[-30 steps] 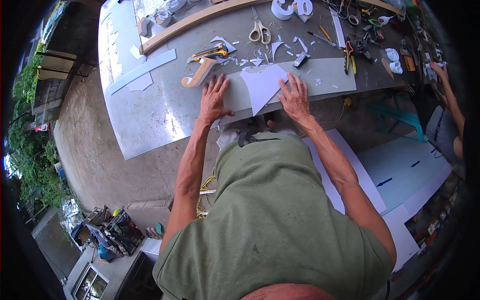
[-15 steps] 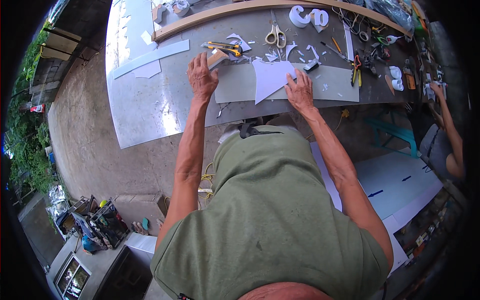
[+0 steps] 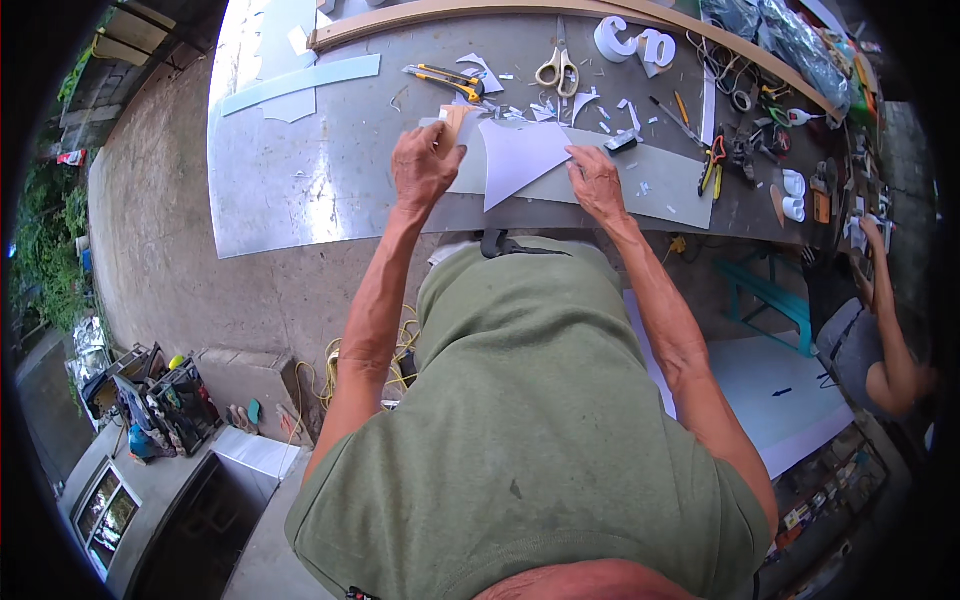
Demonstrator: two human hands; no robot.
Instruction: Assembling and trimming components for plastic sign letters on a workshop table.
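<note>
My left hand is closed around the lower end of a small light-brown wooden block, at the left end of a grey flat strip. On that strip lies a white cut sheet with a curved left side and a pointed lower corner. My right hand has its fingers stretched out, the tips at the sheet's right corner. Close to those fingers lies a small dark-and-clear object. A yellow-and-black utility knife rests beyond the block, and scissors lie farther back.
White offcuts litter the metal table. A long brown strip crosses the far side near white cut-out letters. Yellow-handled pliers and cords lie right. Another person's arm shows at far right, by a teal bench.
My left hand has moved right and closed on the wooden block. The white sheet has shifted left on the grey strip, and my right fingers now sit at its corner. The whole view has shifted slightly.
</note>
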